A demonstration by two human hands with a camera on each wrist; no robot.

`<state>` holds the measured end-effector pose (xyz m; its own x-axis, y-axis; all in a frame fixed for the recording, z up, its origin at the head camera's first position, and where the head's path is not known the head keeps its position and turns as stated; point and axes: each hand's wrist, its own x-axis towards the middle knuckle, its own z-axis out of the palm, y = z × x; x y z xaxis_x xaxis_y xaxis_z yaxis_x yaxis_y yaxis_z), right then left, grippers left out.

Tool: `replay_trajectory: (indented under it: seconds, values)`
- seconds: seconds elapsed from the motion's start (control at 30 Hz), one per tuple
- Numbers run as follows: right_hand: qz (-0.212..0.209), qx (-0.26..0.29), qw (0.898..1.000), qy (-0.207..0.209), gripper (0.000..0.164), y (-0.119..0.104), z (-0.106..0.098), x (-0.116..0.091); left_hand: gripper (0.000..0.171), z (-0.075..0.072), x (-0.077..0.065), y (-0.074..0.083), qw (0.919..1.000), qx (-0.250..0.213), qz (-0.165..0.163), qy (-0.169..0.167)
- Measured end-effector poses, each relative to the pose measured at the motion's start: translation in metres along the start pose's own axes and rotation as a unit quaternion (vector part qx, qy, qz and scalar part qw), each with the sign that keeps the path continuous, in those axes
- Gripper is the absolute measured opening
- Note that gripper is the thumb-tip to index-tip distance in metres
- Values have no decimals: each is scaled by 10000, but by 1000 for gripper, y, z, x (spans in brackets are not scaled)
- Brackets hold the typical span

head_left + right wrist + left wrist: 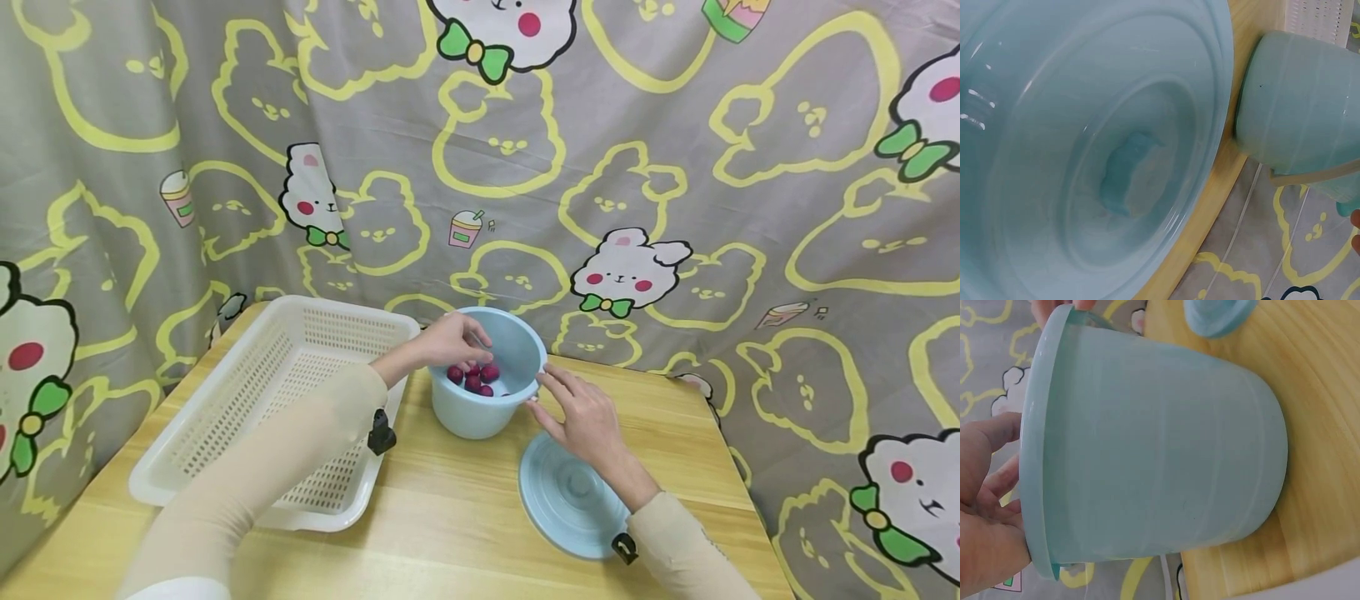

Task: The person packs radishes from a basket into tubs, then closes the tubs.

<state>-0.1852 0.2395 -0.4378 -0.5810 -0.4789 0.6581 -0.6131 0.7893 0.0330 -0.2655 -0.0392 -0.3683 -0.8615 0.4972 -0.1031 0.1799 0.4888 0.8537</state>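
A light blue bucket (pixel 480 417) stands upright on the table, with several small dark red round fruits (pixel 472 383) in its bottom. My left hand (pixel 450 340) reaches over the bucket's left rim, fingers loosely bent above the fruits. Nothing shows between those fingers; in the left wrist view the rim (pixel 1035 450) partly hides them. With thumb and fingers, my right hand (pixel 585 417) holds the bucket's right rim beside the handle. Below that hand lies a round blue lid (pixel 551 508), its knob (pixel 1132 175) facing up in the right wrist view.
A white perforated plastic basket (pixel 367 492) stands left of the bucket, under my left forearm. Wooden tabletop (pixel 442 517) shows in front of the bucket. A grey curtain with yellow cartoon outlines (pixel 510 208) hangs right behind the table.
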Motion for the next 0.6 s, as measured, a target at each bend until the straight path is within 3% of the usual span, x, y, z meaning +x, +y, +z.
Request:
replay_trajectory:
  seconds: [0.23,0.47,0.6]
  values:
    - [-85,-23,9999,68,51,1,-1,0,26,4,-12,10,9994,-73,298,142]
    - [-145,90,9999,28,53,2,-4,0,24,14,-35,30,9919,435,1067,525]
    - [-141,226,9996,89,58,4,-6,-3,22,25,-51,42,9891,215,1305,652]
